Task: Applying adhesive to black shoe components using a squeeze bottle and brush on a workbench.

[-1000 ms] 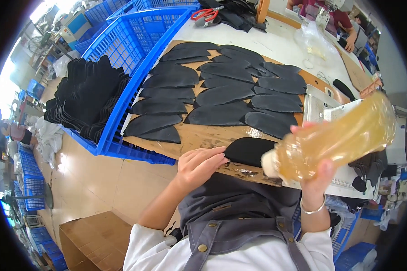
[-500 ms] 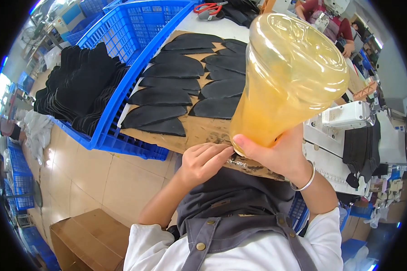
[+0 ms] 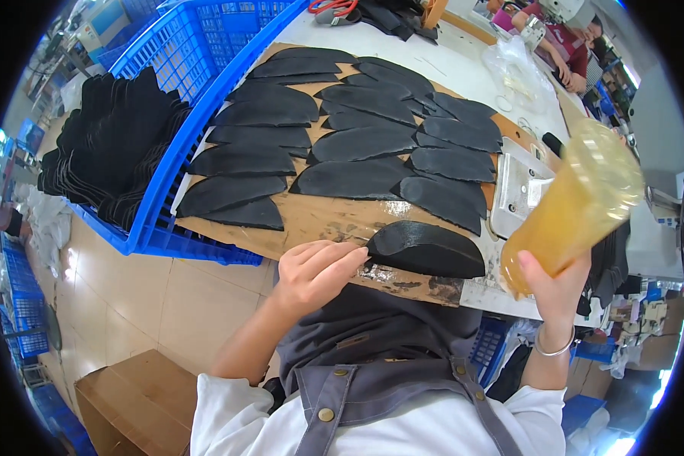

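My left hand (image 3: 319,277) pinches the left tip of a black, curved, leaf-shaped piece (image 3: 425,249), shiny along its upper edge. That piece lies at the near edge of a brown, stained cardboard sheet (image 3: 319,213). In my right hand (image 3: 556,287) is a clear plastic bottle (image 3: 577,205) of amber liquid. My fingers wrap its lower part, and its broad end points up and away. It is held to the right of the black piece, apart from it. Farther back, similar black pieces (image 3: 357,144) overlap in columns across the cardboard.
A blue crate (image 3: 159,182) with stacked black pieces (image 3: 110,144) stands at the left. Right of the cardboard is a metal machine plate (image 3: 518,194). Red-handled scissors (image 3: 334,9) and a clear plastic bag (image 3: 518,76) lie at the back. A co-worker (image 3: 566,53) sits far right.
The bottle has moved right and down, away from over the cardboard, uncovering the near black piece and the right column. My left hand keeps its pinch at the piece's left end.
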Available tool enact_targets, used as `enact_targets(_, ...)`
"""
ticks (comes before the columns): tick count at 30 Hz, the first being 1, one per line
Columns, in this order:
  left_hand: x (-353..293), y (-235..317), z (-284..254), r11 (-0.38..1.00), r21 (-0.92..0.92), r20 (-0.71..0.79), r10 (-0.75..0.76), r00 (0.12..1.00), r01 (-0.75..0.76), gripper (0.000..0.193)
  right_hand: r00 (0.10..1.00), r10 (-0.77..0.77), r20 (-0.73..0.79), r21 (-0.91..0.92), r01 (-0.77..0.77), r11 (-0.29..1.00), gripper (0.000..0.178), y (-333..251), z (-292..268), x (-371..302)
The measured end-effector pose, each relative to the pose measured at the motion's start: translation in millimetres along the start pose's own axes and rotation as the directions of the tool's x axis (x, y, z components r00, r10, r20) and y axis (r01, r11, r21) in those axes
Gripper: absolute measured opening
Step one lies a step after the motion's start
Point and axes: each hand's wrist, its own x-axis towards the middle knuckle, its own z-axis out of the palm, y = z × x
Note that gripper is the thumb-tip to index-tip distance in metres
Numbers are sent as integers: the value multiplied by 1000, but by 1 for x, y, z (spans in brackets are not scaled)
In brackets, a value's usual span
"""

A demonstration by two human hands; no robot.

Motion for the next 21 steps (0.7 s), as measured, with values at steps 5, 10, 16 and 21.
enact_targets(5,0,0,0,1000,-3,4,8,1000,-8,22,998,-2,-66,684,46,728,58,-32,48,6)
enact_targets(10,6,2,0,999,5,9,45,999,-45,30,949,-276,149,551,152,821,61,-49,89,22)
enact_targets(16,3,3,-1,999,40,41,2,999,-4,30,970,-184,158,425,101,899,38,-44,73,17)
enact_targets(21,5,6,-2,998,32,33,-52,998,51,23,972,-150,182,181,116,977,67,11,19,-11)
